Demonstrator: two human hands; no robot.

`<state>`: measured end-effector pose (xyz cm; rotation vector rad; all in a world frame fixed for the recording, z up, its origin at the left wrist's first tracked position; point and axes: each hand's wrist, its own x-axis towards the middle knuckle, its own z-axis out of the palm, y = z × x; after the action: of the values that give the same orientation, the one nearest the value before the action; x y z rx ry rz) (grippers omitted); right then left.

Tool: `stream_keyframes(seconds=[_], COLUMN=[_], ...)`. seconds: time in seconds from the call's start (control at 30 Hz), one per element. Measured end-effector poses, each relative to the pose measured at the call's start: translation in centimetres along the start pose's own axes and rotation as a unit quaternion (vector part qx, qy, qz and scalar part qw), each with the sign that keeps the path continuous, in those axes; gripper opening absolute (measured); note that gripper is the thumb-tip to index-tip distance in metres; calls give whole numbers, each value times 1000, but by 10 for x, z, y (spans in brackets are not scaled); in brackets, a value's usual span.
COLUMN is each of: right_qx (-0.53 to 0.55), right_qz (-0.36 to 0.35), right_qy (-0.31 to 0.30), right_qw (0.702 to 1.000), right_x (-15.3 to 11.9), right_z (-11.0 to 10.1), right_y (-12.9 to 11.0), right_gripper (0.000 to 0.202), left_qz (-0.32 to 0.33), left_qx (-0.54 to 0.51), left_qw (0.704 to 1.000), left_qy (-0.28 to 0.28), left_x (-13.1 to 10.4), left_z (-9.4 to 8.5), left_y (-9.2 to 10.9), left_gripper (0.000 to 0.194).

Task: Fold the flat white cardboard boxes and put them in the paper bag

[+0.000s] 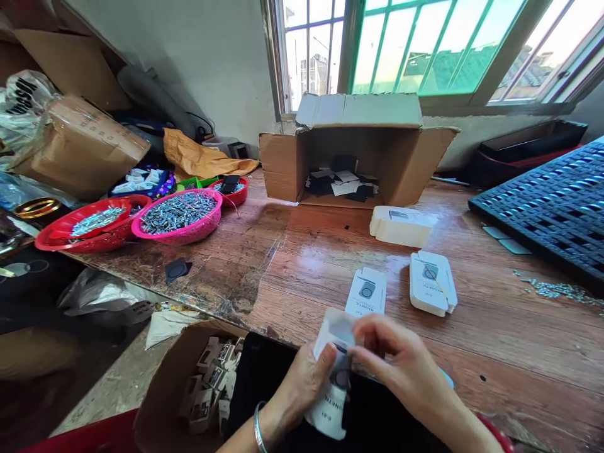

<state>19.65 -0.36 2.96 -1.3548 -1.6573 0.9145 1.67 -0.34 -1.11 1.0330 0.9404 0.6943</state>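
My left hand (304, 380) is wrapped round a small white printed box (330, 402), tilted above my lap, its thumb on the front. Dark lettering and a picture of a dark device show on its face. The upper end of the box is unfolded. There the thumb and curled fingers of my right hand (399, 355) pinch its edge; the fingertips are partly hidden. Just beyond my hands lies a flat white "MAGNETIC" carton (367, 292) on the wooden table (311, 258). To its right is a banded stack of flat cartons (431, 283).
An open cardboard box (278, 167) with dark and white pieces faces me. Further flat cartons (401, 226) stand before it. Metal parts fill a pink basket (177, 236) at left. Below the table edge, a carton (160, 377) holds small boxes. A black crate (547, 207) leans right.
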Motion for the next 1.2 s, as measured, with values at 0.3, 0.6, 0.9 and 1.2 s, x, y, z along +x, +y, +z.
stream_keyframes(seconds=[0.3,0.6,0.9,1.2], right_qx=[256,185,101,225], right_qz=[125,134,121,78], right_qy=[-40,68,-1,98], right_qw=[958,971,988,966], right_x=[-10,-11,-25,-21], right_z=[37,43,45,51], right_y=[7,15,18,23], right_gripper=[40,41,41,52], left_qz=[51,44,71,135], left_qx=[-121,-105,-110,-68], left_qw=[988,984,972,975], left_qy=[76,139,194,161], left_x=[-4,4,3,-2], left_z=[15,12,-3,-3], left_y=[13,6,12,15], left_gripper=[72,49,38,64])
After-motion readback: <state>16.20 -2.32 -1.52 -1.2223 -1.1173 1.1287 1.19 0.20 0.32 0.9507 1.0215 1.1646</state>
